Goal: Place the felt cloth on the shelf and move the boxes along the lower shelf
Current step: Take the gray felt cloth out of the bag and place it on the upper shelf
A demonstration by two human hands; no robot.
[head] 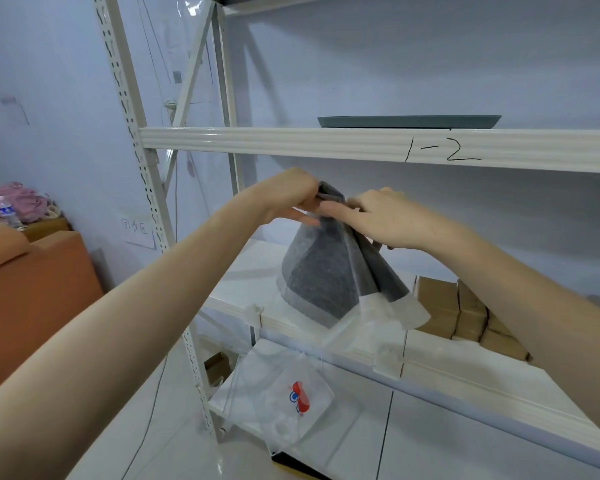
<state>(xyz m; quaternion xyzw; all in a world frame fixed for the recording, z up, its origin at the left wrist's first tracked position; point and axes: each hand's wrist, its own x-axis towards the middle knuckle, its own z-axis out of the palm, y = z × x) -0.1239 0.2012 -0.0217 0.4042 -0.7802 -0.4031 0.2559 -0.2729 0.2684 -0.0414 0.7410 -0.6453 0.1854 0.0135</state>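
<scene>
**Felt cloth held over the shelf, boxes yet to move**

A white metal rack (361, 147) fills the view. Below both hands runs the shelf (243, 271), with brown boxes (465, 313) stacked below and beside the right hand (381, 216). The grey felt cloth (326, 271), in a clear wrapper, hangs between the hands, long axis near vertical, point up, hem near the shelf. The left hand (291, 199) pinches its peak; the right grips its side. Placing seems underway; next, likely lowering and release.
</scene>
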